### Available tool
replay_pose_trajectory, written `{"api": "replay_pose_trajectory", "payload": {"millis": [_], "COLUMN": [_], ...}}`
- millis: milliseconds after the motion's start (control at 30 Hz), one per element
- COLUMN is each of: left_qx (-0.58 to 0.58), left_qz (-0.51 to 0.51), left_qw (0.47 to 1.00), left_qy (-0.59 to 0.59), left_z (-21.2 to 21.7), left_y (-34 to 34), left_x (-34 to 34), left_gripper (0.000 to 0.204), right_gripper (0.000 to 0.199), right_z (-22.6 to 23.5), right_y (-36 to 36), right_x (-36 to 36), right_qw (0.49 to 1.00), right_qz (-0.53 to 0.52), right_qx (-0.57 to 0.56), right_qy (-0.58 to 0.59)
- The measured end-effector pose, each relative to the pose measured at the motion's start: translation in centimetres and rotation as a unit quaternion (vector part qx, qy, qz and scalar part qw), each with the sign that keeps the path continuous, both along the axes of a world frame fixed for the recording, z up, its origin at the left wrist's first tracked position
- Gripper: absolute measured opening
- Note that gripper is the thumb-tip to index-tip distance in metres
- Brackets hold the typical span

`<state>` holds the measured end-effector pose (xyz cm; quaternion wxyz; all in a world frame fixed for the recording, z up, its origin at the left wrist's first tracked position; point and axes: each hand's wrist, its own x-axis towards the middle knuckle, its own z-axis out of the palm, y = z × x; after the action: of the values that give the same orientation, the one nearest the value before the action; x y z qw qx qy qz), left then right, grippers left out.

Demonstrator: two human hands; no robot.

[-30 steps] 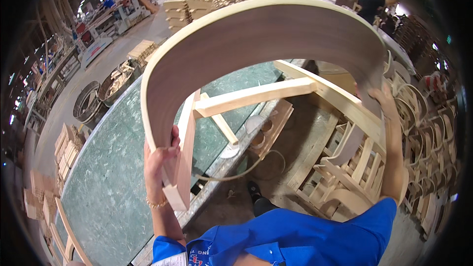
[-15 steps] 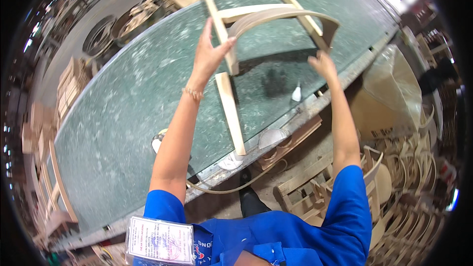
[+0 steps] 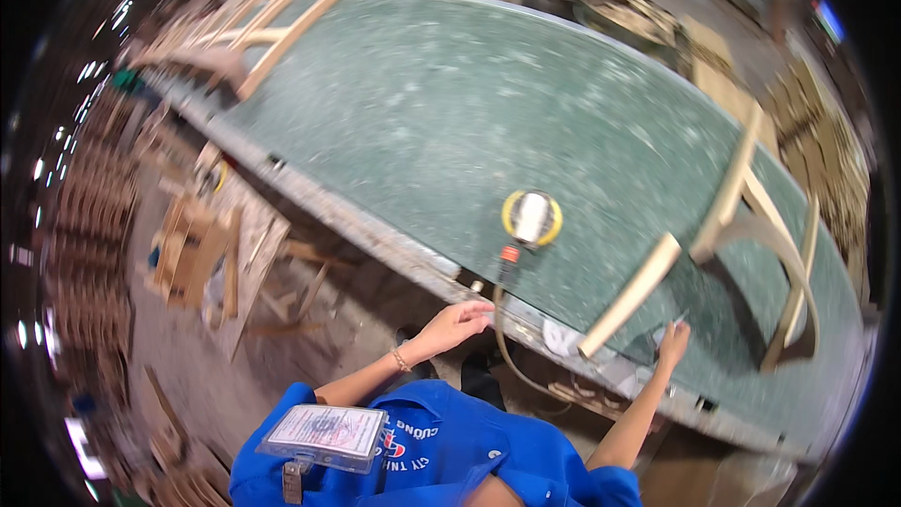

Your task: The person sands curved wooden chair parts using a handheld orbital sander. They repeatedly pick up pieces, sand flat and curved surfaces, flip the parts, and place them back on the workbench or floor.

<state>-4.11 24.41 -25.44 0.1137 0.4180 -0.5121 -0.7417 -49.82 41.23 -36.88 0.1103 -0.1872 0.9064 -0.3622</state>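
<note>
— How many hands do you see?
— Two. The left hand (image 3: 457, 322) and the right hand (image 3: 672, 340), both at the edge of one green table (image 3: 450, 113).
— How many wooden chair frames are on the table?
— Two. One chair frame (image 3: 751, 235) near the hands, one more chair frame (image 3: 249, 33) at the far end.
— And round sanders?
— One yellow sander (image 3: 531, 217), with one hose (image 3: 502, 319).
— Badges?
— One badge (image 3: 324, 432).

Lifted overhead a second ago, then lowered onto the bench (image 3: 450, 122). Chair frame (image 3: 751, 244) since released and left lying at the right. Left hand (image 3: 457, 322) dropped to the near edge by the hose (image 3: 500, 319); right hand (image 3: 672, 343) laid flat beside one leg.
</note>
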Motion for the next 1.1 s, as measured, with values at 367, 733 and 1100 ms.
{"api": "replay_pose_trajectory", "payload": {"millis": [367,733,1100], "left_qx": [-0.119,-0.177,-0.253], "left_qz": [0.164,0.212,0.157], "left_qw": [0.977,0.959,0.954], "left_qy": [-0.065,-0.068,-0.017], "left_z": [-0.1,-0.2,3.5], "left_y": [3.0,0.0,-13.5], "left_x": [17.7,28.6,27.7], "left_gripper": [0.04,0.04,0.033], "right_gripper": [0.056,0.07,0.079], "right_z": [3.2,5.6,7.2], "right_y": [-10.1,-7.8,-25.0], "right_x": [13.1,20.2,28.6], "right_qw": [0.968,0.95,0.965], "right_qz": [0.029,-0.028,0.225], "right_qx": [0.175,0.177,-0.063], "right_qy": [0.176,0.256,0.119]}}
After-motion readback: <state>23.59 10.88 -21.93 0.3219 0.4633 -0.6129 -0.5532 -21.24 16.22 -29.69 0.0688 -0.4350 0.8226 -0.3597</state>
